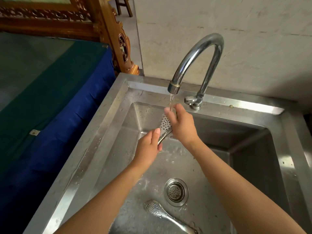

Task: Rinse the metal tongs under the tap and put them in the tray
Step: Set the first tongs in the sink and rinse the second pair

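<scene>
Metal tongs (164,126): under tap (174,87), gripped by left hand (148,147) at handle, right hand (181,124) closed over perforated head. Risk: wet metal slipping into sink (118,105). Tray unseen.

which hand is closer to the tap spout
Right. The right hand sits just under the tap spout, fingertips in the stream; the left hand holds the tongs lower down.

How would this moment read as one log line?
rinsing | left hand, right hand hold tongs | tap running | second utensil in sink
</scene>
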